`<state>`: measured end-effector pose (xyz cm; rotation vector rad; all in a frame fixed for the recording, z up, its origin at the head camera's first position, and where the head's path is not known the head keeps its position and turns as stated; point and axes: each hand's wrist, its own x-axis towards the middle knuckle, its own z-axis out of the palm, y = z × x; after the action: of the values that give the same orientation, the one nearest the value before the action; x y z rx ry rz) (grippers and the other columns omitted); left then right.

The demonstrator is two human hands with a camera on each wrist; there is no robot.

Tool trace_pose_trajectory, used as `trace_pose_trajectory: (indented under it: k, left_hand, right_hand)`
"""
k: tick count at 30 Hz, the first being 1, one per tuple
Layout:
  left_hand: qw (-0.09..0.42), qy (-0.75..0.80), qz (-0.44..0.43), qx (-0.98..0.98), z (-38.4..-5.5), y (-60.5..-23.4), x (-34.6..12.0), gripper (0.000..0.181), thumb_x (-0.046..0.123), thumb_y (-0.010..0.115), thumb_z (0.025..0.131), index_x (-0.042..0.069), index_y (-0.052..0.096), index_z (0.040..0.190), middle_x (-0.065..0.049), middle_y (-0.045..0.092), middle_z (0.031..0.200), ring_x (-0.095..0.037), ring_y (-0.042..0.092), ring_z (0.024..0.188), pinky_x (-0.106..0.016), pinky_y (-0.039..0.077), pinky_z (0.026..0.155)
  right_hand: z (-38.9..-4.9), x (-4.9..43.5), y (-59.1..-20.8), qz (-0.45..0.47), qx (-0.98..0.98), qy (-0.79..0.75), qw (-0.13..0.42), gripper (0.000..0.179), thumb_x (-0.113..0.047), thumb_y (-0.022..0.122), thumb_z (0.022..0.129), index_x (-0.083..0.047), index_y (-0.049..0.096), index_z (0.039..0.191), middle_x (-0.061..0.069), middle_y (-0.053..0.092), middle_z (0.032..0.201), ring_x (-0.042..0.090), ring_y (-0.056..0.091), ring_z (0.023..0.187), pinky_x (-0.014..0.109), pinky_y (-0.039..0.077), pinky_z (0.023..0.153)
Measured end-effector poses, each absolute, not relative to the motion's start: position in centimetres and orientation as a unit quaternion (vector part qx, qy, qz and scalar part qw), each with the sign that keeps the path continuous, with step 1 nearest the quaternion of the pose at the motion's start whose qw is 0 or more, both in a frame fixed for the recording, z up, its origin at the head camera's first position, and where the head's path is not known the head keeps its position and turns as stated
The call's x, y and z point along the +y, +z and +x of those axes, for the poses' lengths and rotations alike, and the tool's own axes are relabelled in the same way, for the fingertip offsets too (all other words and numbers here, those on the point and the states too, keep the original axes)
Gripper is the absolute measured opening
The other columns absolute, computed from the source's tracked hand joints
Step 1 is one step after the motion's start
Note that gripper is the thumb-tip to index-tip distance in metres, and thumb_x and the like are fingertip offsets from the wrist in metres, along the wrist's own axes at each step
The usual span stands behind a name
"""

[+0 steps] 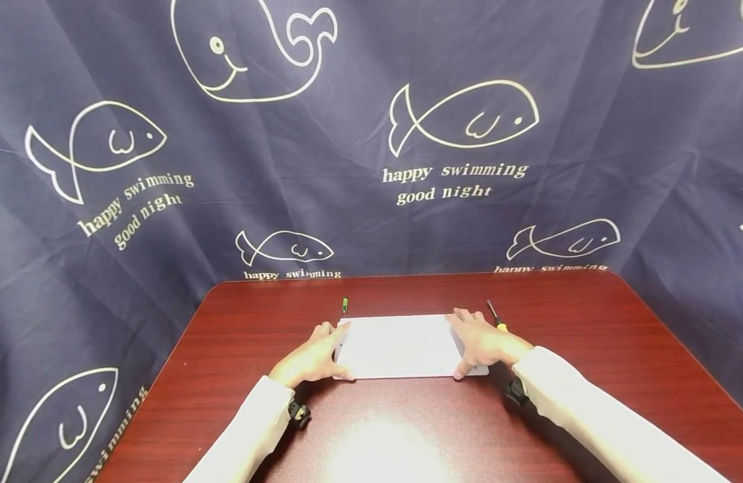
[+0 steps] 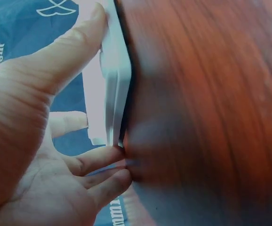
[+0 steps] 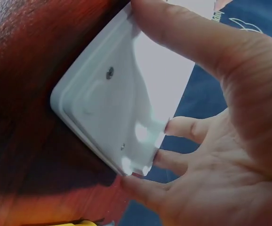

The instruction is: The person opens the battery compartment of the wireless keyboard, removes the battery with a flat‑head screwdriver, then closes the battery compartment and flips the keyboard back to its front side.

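Observation:
A flat white rectangular case (image 1: pixel 401 345) lies on the table between both hands, with small dark screws or screw holes near its right end. My left hand (image 1: pixel 311 357) grips its left end, thumb at the near edge and fingers toward the far edge. In the left wrist view the thumb lies over the case (image 2: pixel 115 75), and some fingertips touch its end. My right hand (image 1: pixel 482 341) holds the right end the same way, thumb near and fingers far. The right wrist view shows that corner of the case (image 3: pixel 103 103) close up, fingertips along its edge.
A small green battery (image 1: pixel 345 305) stands or lies beyond the case's far left corner. Just past the right hand lies a screwdriver (image 1: pixel 492 310) with a yellow handle, partly hidden by the hand. A dark blue curtain (image 1: pixel 359 221) hangs behind the reddish-brown table (image 1: pixel 238 322).

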<state>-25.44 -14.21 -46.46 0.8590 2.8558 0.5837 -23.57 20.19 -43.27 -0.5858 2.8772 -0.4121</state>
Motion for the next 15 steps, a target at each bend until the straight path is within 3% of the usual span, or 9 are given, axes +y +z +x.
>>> trace_pose_trajectory:
  k: [4,10,15]
  left_hand:
    - [0.040,0.203,0.289,0.935,-25.6,-46.5,-14.2,0.100,0.042,0.086,0.063,0.007,0.038,0.143,-0.006,0.042,0.095,-0.021,0.038,0.092,-0.034,0.040,0.075]
    - [0.018,0.257,0.277,0.926,-25.8,-46.1,-14.4,0.082,0.038,0.076,0.076,0.007,0.038,0.142,-0.015,0.051,0.113,-0.028,0.043,0.105,-0.043,0.039,0.088]
    - [-0.051,0.303,0.288,0.907,-26.1,-45.0,-14.8,0.075,0.039,0.069,0.084,0.005,0.037,0.142,-0.016,0.051,0.123,-0.030,0.044,0.110,-0.046,0.034,0.097]
  right_hand:
    - [-23.4,20.3,-43.3,-0.180,0.965,-0.166,0.089,0.109,-0.029,0.094,0.050,0.002,0.038,0.138,0.028,0.031,0.141,0.048,0.033,0.123,0.059,0.037,0.091]
    - [-23.4,20.4,-43.6,-0.186,0.965,-0.171,0.073,0.108,-0.031,0.094,0.049,0.000,0.040,0.138,0.027,0.034,0.140,0.045,0.036,0.121,0.056,0.039,0.091]
    - [-23.4,20.5,-43.9,-0.202,0.959,-0.188,0.057,0.109,-0.039,0.092,0.051,-0.003,0.040,0.139,0.023,0.038,0.136,0.042,0.040,0.117,0.055,0.040,0.090]
